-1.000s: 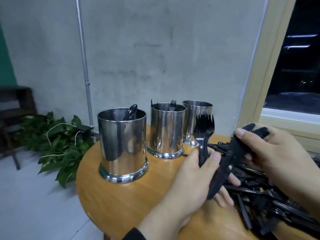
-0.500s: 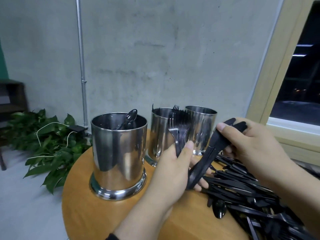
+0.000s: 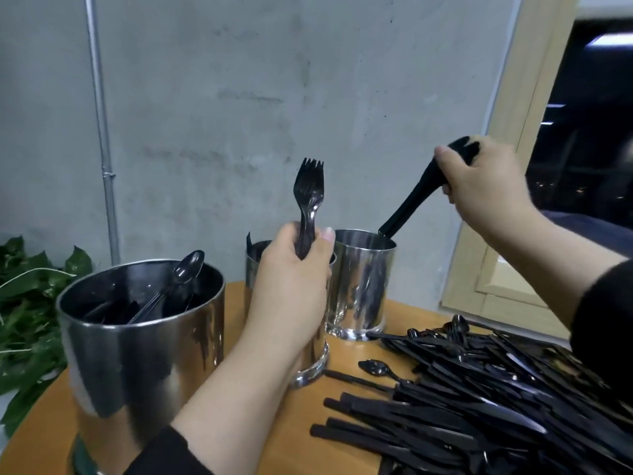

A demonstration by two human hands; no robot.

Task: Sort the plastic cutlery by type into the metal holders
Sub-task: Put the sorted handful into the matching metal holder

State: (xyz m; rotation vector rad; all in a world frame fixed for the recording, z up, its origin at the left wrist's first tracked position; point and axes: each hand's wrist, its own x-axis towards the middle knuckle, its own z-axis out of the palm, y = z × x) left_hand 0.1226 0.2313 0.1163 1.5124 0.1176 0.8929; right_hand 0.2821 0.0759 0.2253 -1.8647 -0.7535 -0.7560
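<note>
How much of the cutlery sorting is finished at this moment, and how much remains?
Only a small part looks done: the nearest holder holds a few spoons. In hand: the left hand holds a bunch of forks upright over the middle holder; the right hand lowers a bundle of knives into the far holder. Left: a large unsorted pile on the table.

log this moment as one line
left hand: holds forks upright | right hand: lowers knives into far holder | pile: unsorted
</note>
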